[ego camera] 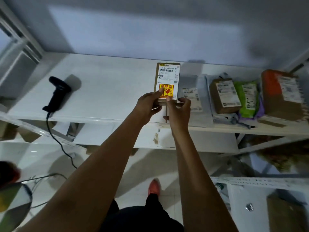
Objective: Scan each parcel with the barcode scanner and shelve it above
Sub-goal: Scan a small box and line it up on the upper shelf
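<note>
A small brown cardboard parcel (pixel 167 76) with a white barcode label and a yellow-and-red fragile sticker is held upright over the white shelf (pixel 103 91). My left hand (pixel 148 104) grips its lower left edge, thumb on the sticker. My right hand (pixel 179 109) holds its lower right corner. The black barcode scanner (pixel 58 92) lies on the shelf far to the left, apart from both hands, its cable (pixel 56 139) hanging over the front edge.
Right of the held parcel lie a grey bag (pixel 192 97), a brown box (pixel 224 96), a green bag (pixel 247 97) and a large brown box with orange tape (pixel 282 94). Lower shelves sit below and at the right. My orange shoe (pixel 153 187) stands on the tiled floor.
</note>
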Action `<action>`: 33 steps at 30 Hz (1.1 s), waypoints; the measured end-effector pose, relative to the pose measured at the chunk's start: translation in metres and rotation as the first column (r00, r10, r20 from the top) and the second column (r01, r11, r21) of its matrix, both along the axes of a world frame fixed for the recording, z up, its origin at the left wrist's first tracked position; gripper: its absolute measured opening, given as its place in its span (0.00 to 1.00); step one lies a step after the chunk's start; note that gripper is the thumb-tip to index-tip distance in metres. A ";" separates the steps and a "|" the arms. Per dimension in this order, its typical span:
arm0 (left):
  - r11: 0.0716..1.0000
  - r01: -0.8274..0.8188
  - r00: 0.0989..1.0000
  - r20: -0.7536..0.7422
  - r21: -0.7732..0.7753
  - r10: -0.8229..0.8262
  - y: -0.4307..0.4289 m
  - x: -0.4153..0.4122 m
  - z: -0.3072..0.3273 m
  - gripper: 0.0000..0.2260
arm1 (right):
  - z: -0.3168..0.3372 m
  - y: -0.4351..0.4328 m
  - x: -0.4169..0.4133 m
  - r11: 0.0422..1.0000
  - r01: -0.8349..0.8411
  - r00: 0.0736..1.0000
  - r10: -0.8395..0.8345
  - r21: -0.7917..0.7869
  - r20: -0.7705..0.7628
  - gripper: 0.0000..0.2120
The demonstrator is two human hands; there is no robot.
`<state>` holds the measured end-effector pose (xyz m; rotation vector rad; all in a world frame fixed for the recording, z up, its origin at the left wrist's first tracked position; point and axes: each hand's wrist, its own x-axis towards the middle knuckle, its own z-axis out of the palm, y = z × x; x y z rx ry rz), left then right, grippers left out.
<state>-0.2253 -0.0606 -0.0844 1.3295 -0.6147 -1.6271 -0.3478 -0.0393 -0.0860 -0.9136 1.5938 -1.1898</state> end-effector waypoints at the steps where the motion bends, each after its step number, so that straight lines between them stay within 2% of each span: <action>1: 1.000 -0.016 1.000 0.003 -0.015 0.016 0.006 0.017 0.003 0.21 | 0.003 0.002 0.013 0.998 -0.041 0.995 0.037 0.042 0.089 0.23; 3: 0.998 -0.033 0.999 -0.001 -0.056 0.033 0.019 0.057 0.007 0.20 | 0.006 0.007 0.048 0.989 -0.121 0.969 0.100 0.080 0.225 0.23; 5: 0.994 -0.048 0.999 0.000 -0.096 0.048 0.031 0.103 0.009 0.19 | 0.006 0.012 0.091 0.981 -0.183 0.944 0.158 0.065 0.289 0.20; 13: 0.975 -0.118 0.992 -0.074 -0.186 0.105 0.068 0.275 0.001 0.17 | 0.008 0.023 0.260 0.948 -0.310 0.917 0.280 0.068 0.284 0.15; 17: 0.947 -0.282 0.958 -0.099 -0.156 0.269 0.080 0.349 -0.012 0.16 | -0.001 0.024 0.343 0.909 -0.408 0.887 0.371 0.089 0.276 0.17; 20: 0.895 -0.432 0.902 -0.075 -0.110 0.426 0.085 0.392 -0.023 0.18 | -0.016 0.023 0.394 0.914 -0.356 0.907 0.287 0.197 0.308 0.16; 22: 0.852 -0.514 0.858 -0.051 -0.096 0.512 0.087 0.415 -0.031 0.19 | -0.029 0.018 0.419 0.916 -0.278 0.950 0.216 0.291 0.225 0.16; 25: 0.811 -0.580 0.812 0.024 -0.084 0.583 0.089 0.443 -0.042 0.22 | -0.054 0.012 0.444 0.885 -0.223 0.971 0.238 0.408 0.015 0.22; 29: 0.817 -0.575 0.812 0.093 -0.040 0.576 0.089 0.464 -0.054 0.21 | -0.063 0.016 0.458 0.854 -0.258 0.910 0.372 0.453 -0.183 0.26; 33: 0.851 -0.525 0.841 0.142 -0.018 0.521 0.084 0.472 -0.068 0.21 | -0.070 0.008 0.468 0.847 -0.284 0.838 0.447 0.450 -0.312 0.22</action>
